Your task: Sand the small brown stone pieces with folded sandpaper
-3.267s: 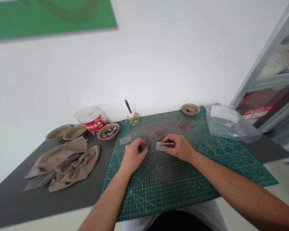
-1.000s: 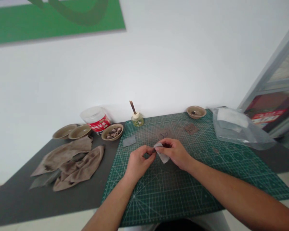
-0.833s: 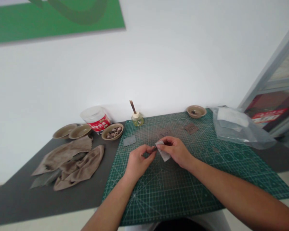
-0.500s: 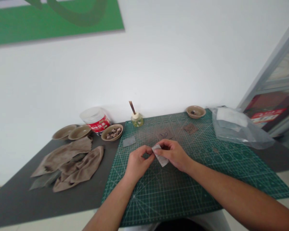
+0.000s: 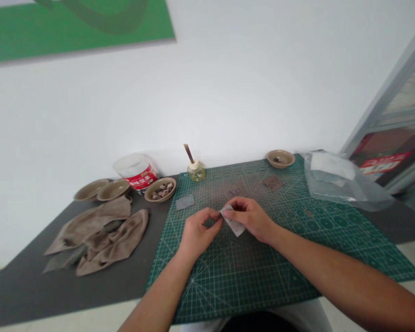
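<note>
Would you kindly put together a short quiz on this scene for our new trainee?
1. Which hand has its thumb lying over the pale sheet?
2. True or false: the clear plastic bag lies on the left side of the table.
3. How many brown bowls can be counted on the table?

Key:
1. The right hand.
2. False: the clear plastic bag lies on the right side.
3. Four.

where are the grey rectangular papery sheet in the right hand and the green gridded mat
Grey rectangular papery sheet (image 5: 236, 226): head view, on its lower free part
Green gridded mat (image 5: 263, 272): head view, on bare surface
</note>
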Tool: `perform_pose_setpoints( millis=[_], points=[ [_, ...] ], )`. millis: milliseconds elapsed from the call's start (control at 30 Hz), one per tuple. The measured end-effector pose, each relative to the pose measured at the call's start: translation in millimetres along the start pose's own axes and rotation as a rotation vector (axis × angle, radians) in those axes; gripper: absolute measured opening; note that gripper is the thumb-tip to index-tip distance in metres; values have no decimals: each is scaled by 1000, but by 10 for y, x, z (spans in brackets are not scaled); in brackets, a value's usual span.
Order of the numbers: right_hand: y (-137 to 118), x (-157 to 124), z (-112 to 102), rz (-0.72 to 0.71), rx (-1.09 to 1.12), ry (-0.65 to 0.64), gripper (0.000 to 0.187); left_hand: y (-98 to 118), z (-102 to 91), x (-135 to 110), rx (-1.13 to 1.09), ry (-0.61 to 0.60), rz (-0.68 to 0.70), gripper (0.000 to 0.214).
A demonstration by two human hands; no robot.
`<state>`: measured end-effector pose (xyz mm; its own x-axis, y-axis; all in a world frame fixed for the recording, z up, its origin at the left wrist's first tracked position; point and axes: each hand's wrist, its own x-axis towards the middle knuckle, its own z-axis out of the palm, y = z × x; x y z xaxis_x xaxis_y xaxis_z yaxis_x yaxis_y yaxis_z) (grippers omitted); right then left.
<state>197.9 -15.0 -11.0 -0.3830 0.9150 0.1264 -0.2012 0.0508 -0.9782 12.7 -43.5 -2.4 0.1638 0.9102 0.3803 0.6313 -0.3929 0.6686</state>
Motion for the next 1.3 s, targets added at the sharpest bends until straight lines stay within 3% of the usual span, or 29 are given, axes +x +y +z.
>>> perform_pose_setpoints(
  millis=[67, 233, 500, 700, 900, 1100, 1200, 1300],
  points=[
    [15, 9, -2, 7, -11, -7, 25, -7, -2, 2, 6, -9, -2, 6],
    [37, 43, -53, 9, -49, 188, 24, -55, 11, 8, -116, 32, -40, 10],
    [-11, -3, -31, -18, 11, 119, 23, -28, 75, 26, -499, -80, -166, 20],
    [-27, -4, 1, -12, 45, -4, 28, -4, 68, 43, -677, -88, -226, 28],
    [3, 13, -25, -25, 20, 44, 28, -44, 53, 38, -617, -90, -275, 19],
    [15, 2, -20, -11, 0, 79, 24, -39, 39, 22, -348, 2, -180, 14],
    [27, 11, -20, 15, -2, 21, 25, -40, 42, 16, -247, 6, -98, 12],
    [24, 21, -25, 26, -33, 91, 26, -46, 51, 8, -225, 24, -71, 9]
  ],
)
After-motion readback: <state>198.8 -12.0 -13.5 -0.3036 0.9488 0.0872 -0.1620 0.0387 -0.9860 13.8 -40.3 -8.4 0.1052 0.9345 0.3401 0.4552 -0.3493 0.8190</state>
